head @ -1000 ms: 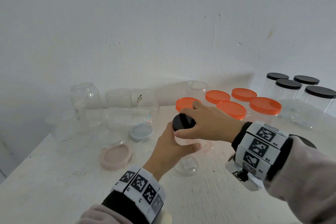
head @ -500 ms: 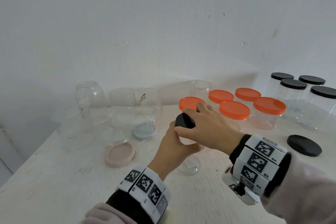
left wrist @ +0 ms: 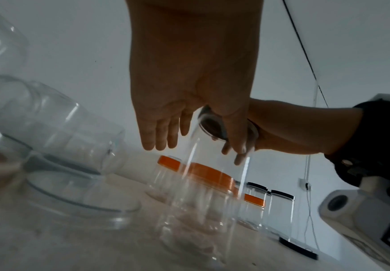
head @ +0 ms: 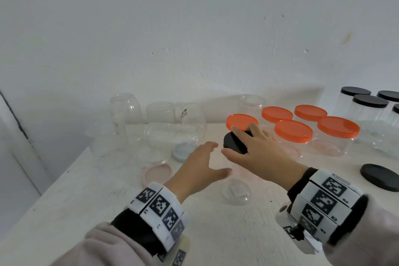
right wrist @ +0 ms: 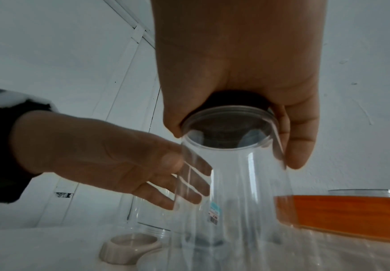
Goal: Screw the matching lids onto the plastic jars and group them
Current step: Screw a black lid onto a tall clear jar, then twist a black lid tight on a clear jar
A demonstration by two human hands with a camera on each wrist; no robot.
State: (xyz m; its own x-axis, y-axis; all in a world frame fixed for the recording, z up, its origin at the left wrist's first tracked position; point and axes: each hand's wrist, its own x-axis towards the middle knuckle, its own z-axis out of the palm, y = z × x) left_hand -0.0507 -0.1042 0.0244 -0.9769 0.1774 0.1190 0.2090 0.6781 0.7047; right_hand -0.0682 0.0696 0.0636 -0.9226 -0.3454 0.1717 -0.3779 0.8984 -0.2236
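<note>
black lid (head: 235, 142) gripped from above by right hand (head: 257, 153) on clear jar (right wrist: 231, 183) standing mid-worktop (head: 216, 233), left hand (head: 200, 170) spread, off the wall; jar body best re-gripped before lid is turned level, lest threads be crossed.

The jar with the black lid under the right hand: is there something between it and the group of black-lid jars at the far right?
Yes. The orange-lid jars stand between the jar with the black lid, gripped by the right hand, and the black-lid jars. A path nearer the person seems freer; a loose black lid lies there.
</note>
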